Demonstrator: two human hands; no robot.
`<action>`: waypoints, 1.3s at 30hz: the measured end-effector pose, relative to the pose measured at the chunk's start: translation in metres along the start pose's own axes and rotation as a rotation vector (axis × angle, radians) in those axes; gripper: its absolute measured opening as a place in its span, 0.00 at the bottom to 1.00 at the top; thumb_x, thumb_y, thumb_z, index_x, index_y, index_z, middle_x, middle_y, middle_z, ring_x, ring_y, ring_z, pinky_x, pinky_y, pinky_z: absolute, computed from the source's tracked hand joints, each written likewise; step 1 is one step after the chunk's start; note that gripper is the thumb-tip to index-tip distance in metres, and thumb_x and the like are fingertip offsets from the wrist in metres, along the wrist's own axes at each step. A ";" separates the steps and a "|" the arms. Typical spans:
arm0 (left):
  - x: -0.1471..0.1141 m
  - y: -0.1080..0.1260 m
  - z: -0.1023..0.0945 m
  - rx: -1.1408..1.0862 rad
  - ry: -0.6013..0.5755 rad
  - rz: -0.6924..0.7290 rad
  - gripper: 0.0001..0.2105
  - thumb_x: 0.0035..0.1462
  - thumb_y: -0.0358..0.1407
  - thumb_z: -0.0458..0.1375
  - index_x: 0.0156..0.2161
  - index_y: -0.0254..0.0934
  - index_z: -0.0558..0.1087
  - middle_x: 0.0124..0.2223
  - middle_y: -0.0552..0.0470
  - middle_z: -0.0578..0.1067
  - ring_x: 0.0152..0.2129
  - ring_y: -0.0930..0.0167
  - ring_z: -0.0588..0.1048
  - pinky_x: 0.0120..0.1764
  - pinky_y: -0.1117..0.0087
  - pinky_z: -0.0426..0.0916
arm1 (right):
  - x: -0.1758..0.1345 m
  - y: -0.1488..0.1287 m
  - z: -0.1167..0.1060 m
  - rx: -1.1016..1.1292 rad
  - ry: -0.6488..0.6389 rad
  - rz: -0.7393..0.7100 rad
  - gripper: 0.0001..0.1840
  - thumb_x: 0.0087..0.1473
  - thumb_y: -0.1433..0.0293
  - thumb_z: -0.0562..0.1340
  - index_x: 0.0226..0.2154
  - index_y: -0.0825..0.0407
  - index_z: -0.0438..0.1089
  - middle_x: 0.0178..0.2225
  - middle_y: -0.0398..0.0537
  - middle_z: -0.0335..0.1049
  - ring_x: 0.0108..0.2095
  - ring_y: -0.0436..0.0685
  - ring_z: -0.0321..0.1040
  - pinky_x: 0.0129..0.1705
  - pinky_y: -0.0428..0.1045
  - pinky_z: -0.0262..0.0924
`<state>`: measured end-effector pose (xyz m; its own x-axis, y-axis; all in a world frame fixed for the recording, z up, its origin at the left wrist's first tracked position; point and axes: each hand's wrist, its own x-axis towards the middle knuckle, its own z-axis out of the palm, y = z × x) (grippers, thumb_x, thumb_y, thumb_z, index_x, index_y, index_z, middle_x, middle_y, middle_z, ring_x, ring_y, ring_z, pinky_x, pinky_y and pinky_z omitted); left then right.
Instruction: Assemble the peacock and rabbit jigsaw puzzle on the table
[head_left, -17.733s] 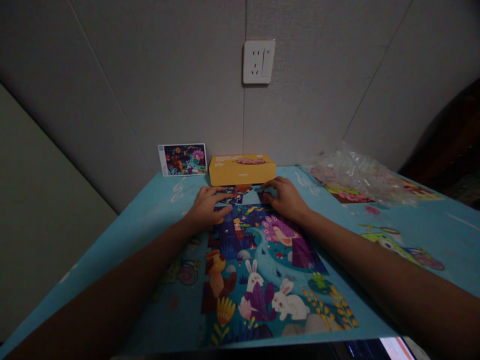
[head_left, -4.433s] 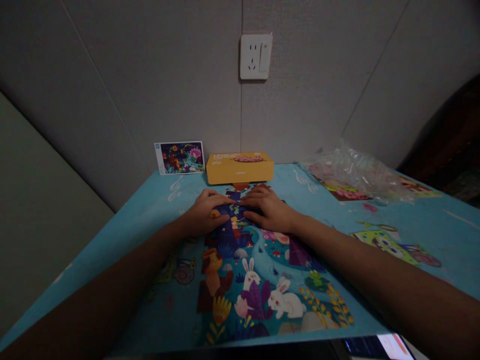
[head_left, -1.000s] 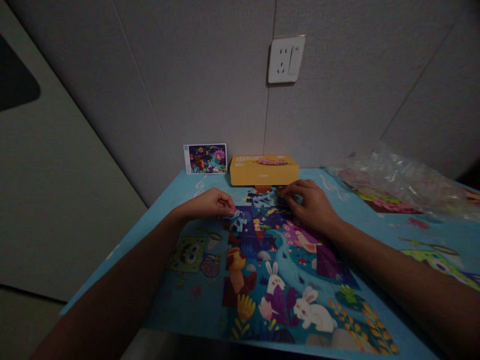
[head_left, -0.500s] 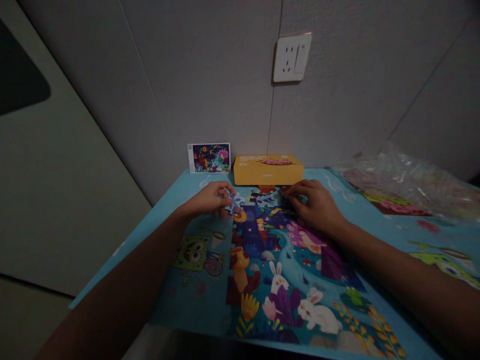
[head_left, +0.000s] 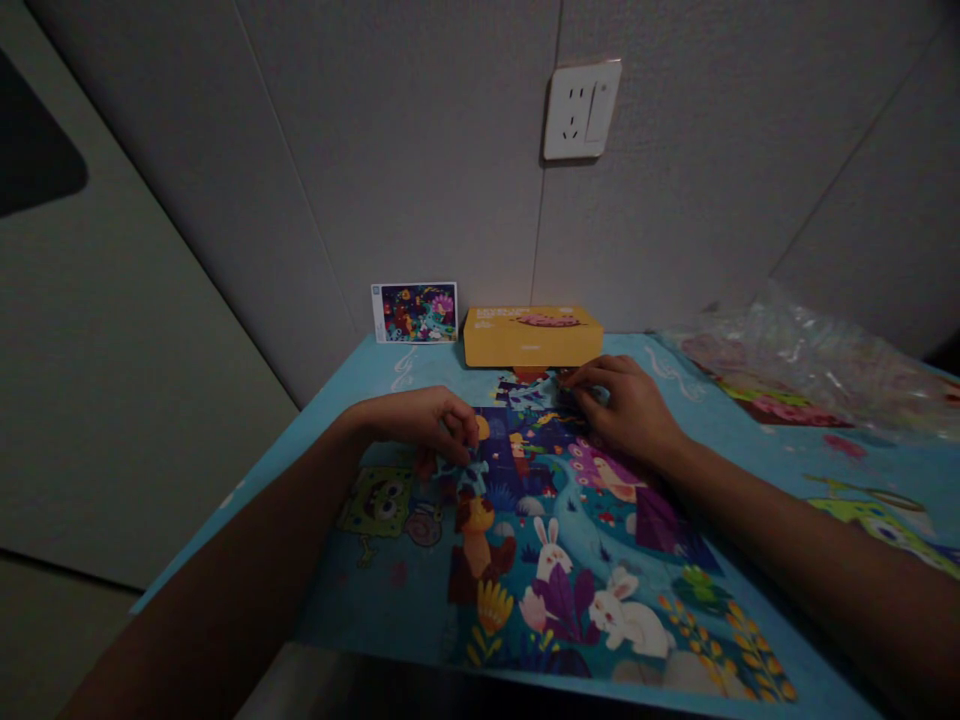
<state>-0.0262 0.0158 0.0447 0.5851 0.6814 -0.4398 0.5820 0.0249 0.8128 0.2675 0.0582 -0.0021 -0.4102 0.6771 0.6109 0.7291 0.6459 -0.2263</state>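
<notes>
A partly joined jigsaw puzzle (head_left: 555, 530) with rabbits, a bear and a stream lies flat before me. My left hand (head_left: 442, 428) is at its left edge, fingers pinched on a light-blue puzzle piece (head_left: 472, 474) that sits above the bear. Its fingertips cover part of that piece. My right hand (head_left: 619, 400) rests at the puzzle's far right corner, thumb and forefinger closed together. Whatever is between them is too small and dark to make out. Near those fingers, loose puzzle pieces (head_left: 529, 393) lie beyond the puzzle's far edge.
Against the wall stand a yellow box (head_left: 532, 338) and a small picture card (head_left: 415, 313). Crumpled clear plastic (head_left: 810, 350) covers a colourful sheet at the right. A blue cartoon-printed cloth (head_left: 360, 600) covers the table. A socket (head_left: 583, 110) is on the wall.
My left hand has come nearer with the light-blue piece, from the puzzle's far left corner down along its left edge. The right hand stays nearly where it was.
</notes>
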 end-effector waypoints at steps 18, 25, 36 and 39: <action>-0.001 0.011 0.039 0.090 -0.699 -0.211 0.04 0.44 0.32 0.68 0.22 0.41 0.79 0.20 0.51 0.77 0.12 0.66 0.75 0.12 0.72 0.68 | -0.002 -0.014 -0.002 0.019 -0.022 -0.043 0.11 0.53 0.73 0.58 0.34 0.52 0.76 0.36 0.54 0.73 0.41 0.63 0.66 0.45 0.57 0.59; -0.001 0.017 0.043 0.202 -0.668 -0.324 0.09 0.44 0.30 0.67 0.16 0.39 0.77 0.16 0.52 0.74 0.10 0.69 0.72 0.12 0.75 0.66 | -0.002 -0.015 -0.002 0.031 -0.017 -0.038 0.10 0.53 0.73 0.58 0.34 0.53 0.76 0.36 0.54 0.73 0.41 0.63 0.66 0.45 0.56 0.59; -0.005 0.023 0.049 0.267 -0.575 -0.343 0.11 0.42 0.32 0.67 0.14 0.37 0.74 0.15 0.52 0.72 0.09 0.69 0.71 0.11 0.74 0.65 | -0.001 -0.016 -0.002 0.027 -0.023 -0.034 0.11 0.52 0.74 0.58 0.34 0.53 0.77 0.36 0.55 0.74 0.41 0.64 0.67 0.44 0.57 0.59; -0.007 0.024 0.050 0.327 -0.529 -0.362 0.12 0.41 0.34 0.68 0.14 0.37 0.72 0.16 0.52 0.72 0.11 0.69 0.72 0.12 0.74 0.66 | -0.001 -0.017 -0.002 0.027 -0.031 -0.030 0.11 0.52 0.74 0.58 0.34 0.53 0.77 0.37 0.54 0.74 0.41 0.64 0.67 0.44 0.58 0.60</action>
<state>0.0119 -0.0251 0.0487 0.4702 0.2239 -0.8537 0.8823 -0.0944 0.4612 0.2569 0.0460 0.0024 -0.4489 0.6673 0.5943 0.7012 0.6753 -0.2287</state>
